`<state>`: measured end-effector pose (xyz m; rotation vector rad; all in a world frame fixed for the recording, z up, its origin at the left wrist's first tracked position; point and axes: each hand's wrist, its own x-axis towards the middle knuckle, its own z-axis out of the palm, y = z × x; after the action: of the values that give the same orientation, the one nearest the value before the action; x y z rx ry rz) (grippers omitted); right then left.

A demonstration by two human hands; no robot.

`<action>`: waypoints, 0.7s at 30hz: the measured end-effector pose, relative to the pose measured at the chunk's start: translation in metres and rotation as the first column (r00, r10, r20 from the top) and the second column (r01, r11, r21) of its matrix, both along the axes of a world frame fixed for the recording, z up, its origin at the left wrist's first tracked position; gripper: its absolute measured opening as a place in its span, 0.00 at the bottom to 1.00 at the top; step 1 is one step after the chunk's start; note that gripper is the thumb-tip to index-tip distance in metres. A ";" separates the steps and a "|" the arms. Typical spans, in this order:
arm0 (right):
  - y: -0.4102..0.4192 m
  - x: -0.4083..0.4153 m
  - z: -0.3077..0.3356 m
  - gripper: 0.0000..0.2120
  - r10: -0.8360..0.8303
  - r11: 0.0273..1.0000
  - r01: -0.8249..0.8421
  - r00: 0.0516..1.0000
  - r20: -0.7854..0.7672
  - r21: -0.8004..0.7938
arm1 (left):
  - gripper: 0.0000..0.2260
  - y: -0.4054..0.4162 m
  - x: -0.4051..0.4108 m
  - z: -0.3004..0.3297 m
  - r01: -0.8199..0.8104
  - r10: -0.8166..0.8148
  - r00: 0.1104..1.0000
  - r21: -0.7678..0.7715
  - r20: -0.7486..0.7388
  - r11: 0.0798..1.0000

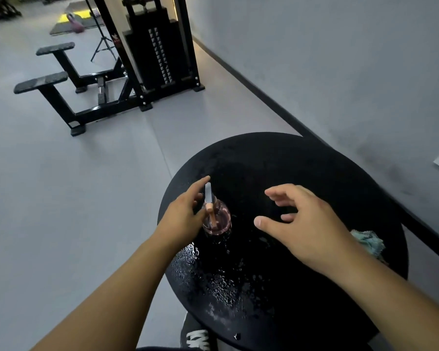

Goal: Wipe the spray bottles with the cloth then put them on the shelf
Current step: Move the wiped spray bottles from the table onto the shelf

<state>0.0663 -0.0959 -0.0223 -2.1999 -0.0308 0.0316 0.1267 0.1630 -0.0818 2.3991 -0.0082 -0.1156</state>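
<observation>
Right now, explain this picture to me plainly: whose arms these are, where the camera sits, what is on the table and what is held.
There is one picture, taken by a camera worn on a person's head, looking down at their own two bare arms. There is no machine. On the round black table, wet with droplets, stands a small clear pink spray bottle. The left hand is right beside it, fingers relaxed, with no grip yet. The right hand hovers open above the table, holding nothing. A crumpled pale teal cloth lies at the table's right edge, partly hidden by that wrist. A black gym weight machine stands behind.
</observation>
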 end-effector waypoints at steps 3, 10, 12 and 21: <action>-0.002 -0.003 0.002 0.23 0.010 1.000 -0.010 1.000 0.007 -0.014 | 0.28 -0.002 0.001 -0.007 0.003 -0.003 1.000 -0.011 -0.029 1.000; -0.012 -0.015 0.004 0.21 0.033 0.997 -0.034 0.999 -0.017 -0.066 | 0.23 -0.016 -0.001 -0.018 -0.062 0.067 0.997 -0.161 0.027 0.985; -0.014 -0.015 0.003 0.23 0.014 0.997 -0.015 1.000 -0.009 -0.076 | 0.23 -0.019 0.001 -0.019 -0.072 0.080 0.996 -0.190 0.030 0.979; -0.030 -0.015 0.006 0.25 -0.008 0.991 0.008 1.000 -0.006 -0.132 | 0.19 -0.023 0.005 -0.012 -0.072 0.086 0.995 -0.246 0.049 0.967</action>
<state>0.0515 -0.1260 -0.0159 -2.3319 -0.0167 0.0370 0.1314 0.1400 -0.0940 2.1529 0.0431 -0.0046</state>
